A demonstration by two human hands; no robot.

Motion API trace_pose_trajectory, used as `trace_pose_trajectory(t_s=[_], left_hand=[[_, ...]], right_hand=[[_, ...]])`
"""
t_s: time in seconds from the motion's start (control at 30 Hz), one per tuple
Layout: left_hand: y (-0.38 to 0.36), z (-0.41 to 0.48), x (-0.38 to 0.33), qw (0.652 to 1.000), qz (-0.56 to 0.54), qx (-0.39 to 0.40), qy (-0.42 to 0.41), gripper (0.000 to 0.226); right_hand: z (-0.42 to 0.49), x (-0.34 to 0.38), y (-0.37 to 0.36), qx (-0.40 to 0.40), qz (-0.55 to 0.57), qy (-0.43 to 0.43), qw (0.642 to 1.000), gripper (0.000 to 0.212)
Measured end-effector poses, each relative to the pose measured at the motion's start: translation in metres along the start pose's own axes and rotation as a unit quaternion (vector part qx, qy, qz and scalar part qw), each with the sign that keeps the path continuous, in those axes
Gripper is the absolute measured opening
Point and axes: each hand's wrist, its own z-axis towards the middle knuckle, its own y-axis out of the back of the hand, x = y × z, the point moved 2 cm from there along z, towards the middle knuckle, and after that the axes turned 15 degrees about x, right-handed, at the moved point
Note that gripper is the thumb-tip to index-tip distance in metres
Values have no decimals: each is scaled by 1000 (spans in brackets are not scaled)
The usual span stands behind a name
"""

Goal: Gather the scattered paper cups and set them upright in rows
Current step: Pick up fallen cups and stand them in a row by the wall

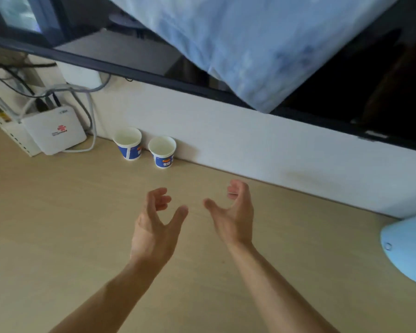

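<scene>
Hovering over bench (58,224): left hand (154,227), right hand (235,217), fingers apart, holding nothing. Two paper cups (162,152) upright by wall. Likely next: fetch more scattered cups, none visible.

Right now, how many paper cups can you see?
2. One cup stands upright by the wall near the white box; the other cup stands right beside it. More may be out of view.

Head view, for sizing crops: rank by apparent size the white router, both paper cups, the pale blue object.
1. white router, pale blue object: alike; the latter is cropped.
2. left paper cup, right paper cup: alike, smallest.
</scene>
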Motion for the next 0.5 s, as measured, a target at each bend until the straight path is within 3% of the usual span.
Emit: trace_pose_trajectory(t_s=[0.5], left_hand=[[-106, -185, -175, 999, -8, 29, -41, 36]], right_hand=[[-144, -4, 267, -39, 124, 2, 991, 60]])
